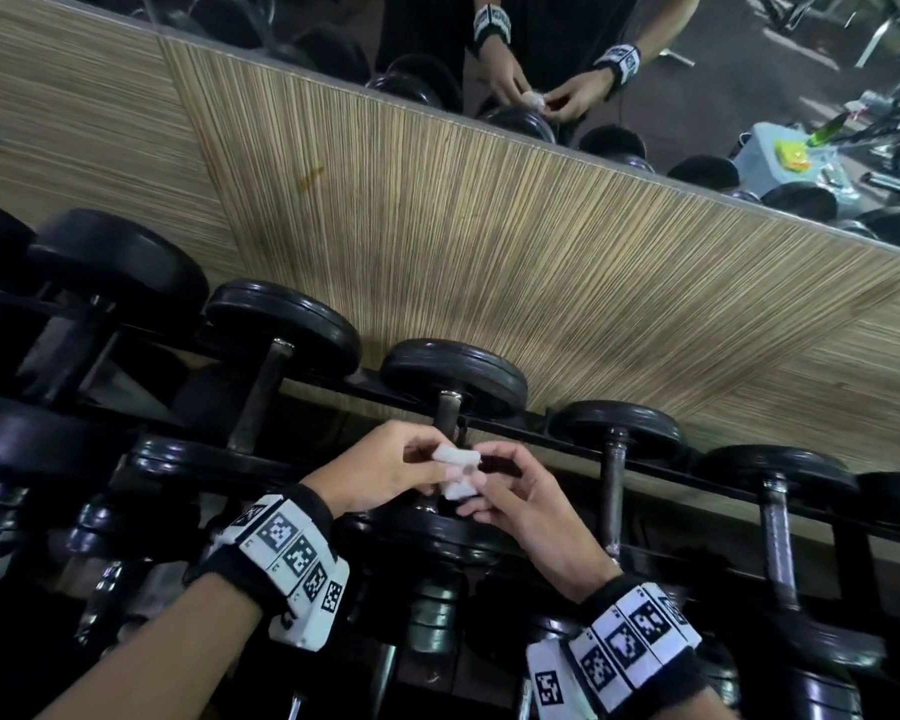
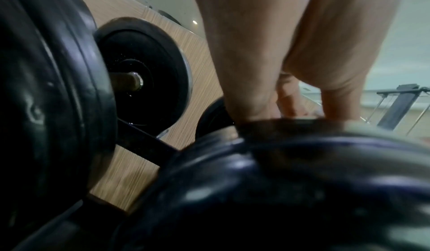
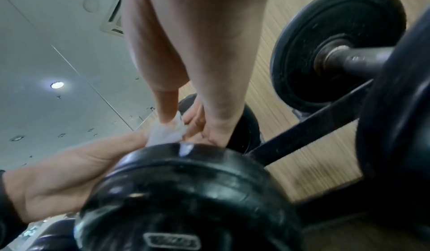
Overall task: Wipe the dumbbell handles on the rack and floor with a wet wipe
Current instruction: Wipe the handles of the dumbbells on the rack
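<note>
Left hand: your left hand [image 1: 385, 470] pinches one end of the wet wipe [image 1: 457, 472] between thumb and fingertips, raised above the rack.
Wipe: the white wipe is bunched and spans the small gap between your two hands, clear of any metal; it hangs just over the dumbbell handle [image 1: 449, 415] that runs straight ahead of your knuckles.
Right hand: your right hand [image 1: 515, 498] pinches the other end, fingers curled in towards the left hand, the two hands nearly touching.
Step in hand: it looks like you are refolding or bunching the wipe between wipes, not rubbing a handle yet.
Next move: you will likely need to settle the wipe in one hand, wrap it round the handle below and slide it along between the two black weight plates.
Still to reach: to the left of your left hand lies another handle [image 1: 261, 402]; to the right of your right hand, one more [image 1: 613, 491].
</note>
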